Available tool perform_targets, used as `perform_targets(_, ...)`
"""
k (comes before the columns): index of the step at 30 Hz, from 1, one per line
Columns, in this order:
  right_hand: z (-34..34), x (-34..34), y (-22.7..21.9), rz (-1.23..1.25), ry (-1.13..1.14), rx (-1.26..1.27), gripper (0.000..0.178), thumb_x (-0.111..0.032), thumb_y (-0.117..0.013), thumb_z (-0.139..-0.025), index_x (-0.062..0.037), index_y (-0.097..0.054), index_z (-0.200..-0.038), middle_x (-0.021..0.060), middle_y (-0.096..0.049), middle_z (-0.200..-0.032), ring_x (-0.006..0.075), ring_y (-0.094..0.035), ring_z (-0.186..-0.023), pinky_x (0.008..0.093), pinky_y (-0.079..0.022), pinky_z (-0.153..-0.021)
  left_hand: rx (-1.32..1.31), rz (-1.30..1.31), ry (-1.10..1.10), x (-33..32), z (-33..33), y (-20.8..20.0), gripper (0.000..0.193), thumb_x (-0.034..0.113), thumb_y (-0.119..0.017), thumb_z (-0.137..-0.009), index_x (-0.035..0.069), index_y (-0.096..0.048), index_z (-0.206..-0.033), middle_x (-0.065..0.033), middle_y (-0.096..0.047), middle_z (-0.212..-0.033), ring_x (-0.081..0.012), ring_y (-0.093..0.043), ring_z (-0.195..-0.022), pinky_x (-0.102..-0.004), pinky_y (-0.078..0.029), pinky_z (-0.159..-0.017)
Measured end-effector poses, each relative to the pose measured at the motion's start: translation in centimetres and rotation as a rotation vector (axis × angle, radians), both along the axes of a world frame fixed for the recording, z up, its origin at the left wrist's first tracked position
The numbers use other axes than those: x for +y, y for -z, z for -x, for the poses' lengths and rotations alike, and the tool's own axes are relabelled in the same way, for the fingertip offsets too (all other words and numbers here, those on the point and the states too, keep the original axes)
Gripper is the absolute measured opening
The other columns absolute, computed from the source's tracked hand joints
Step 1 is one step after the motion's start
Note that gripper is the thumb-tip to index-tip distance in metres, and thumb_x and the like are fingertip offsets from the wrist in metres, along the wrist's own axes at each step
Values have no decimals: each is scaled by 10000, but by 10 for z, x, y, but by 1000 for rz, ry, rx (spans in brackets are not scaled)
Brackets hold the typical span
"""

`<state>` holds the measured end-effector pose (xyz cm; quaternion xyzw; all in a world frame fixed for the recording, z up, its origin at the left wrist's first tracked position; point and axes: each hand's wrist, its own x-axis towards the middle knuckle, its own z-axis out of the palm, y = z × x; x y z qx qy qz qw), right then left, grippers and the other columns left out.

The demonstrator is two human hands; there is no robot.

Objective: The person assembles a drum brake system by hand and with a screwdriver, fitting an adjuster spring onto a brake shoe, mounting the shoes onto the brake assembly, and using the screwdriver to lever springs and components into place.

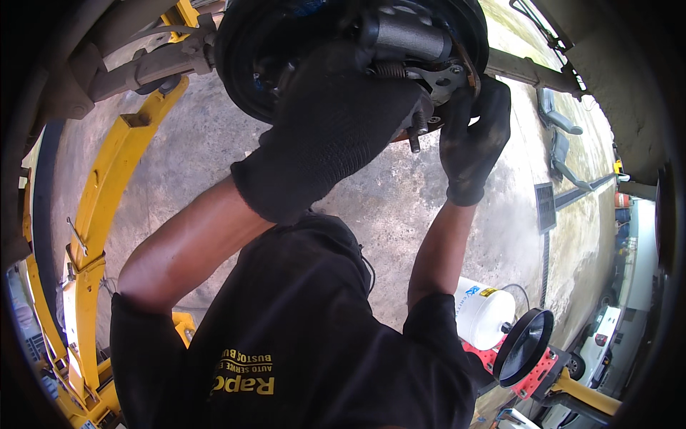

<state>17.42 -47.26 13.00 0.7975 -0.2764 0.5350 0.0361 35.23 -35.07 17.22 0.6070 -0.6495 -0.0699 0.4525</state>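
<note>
Left hand (pixel 336 121), grip too hidden to tell, covers a brake (pixel 407 37) whose probably stiff shoe (pixel 469 66) the right hand (pixel 475 139) pinches by its best handhold, the edge.

The left arm (pixel 193 236) bends a lot — its elbow (pixel 132 297) sticks out to the left. The left hand (pixel 346 114), gloved in black, reaches up and across; its fingertips are too dark to see. The right arm (pixel 441 254) goes up nearly straight — the black-gloved right hand (pixel 474 139) has bent fingers (pixel 494 100).
</note>
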Motion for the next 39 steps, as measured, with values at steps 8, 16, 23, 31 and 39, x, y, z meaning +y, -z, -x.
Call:
perform_targets(8, 1, 0, -1, -58, -2, 3, 223, 2, -632, -909, -6, -646, -1132, 139, -584, -885, 280, -617, -733, 387, -501, -626, -146, 146, -25, -5, -7, 10, 264, 69, -738, -853, 117, -756, -1112, -123, -746, -1097, -289, -726, -999, -362, -582, -895)
perform_targets(16, 4, -6, -2, -12, -53, 37, 91, -85, -636, -940, -8, -605, -978, 112, -517, -816, 285, -534, -687, 410, -436, -637, -165, 161, 59, -2, -17, 14, 309, 100, -764, -888, 141, -737, -1193, -92, -731, -1192, -271, -714, -1066, -353, -577, -941)
perform_targets(23, 10, -11, -4, -7, -70, 102, 116, -88, -623, -936, 0, -593, -1005, 126, -517, -830, 299, -537, -703, 424, -433, -642, 134, 252, -12, -10, -2, 7, 322, 218, -766, -836, 54, -732, -1111, -128, -770, -946, -263, -761, -840, -362, -604, -810)
perform_targets(31, 11, -14, -5, -35, -132, 95, 116, -91, -642, -938, 8, -597, -980, 127, -512, -826, 300, -531, -706, 419, -435, -644, -463, 73, -178, -1, -7, 10, 347, 94, -748, -897, 143, -705, -1238, -111, -730, -1199, -284, -716, -1079, -374, -582, -952)
perform_targets(39, 12, -13, -9, -51, -152, 110, 120, -85, -642, -937, 17, -593, -975, 129, -504, -821, 301, -533, -711, 418, -433, -643, -343, 127, -175, -2, -6, 14, 242, 113, -716, -899, 122, -725, -1141, -120, -731, -1086, -288, -716, -985, -373, -578, -876)
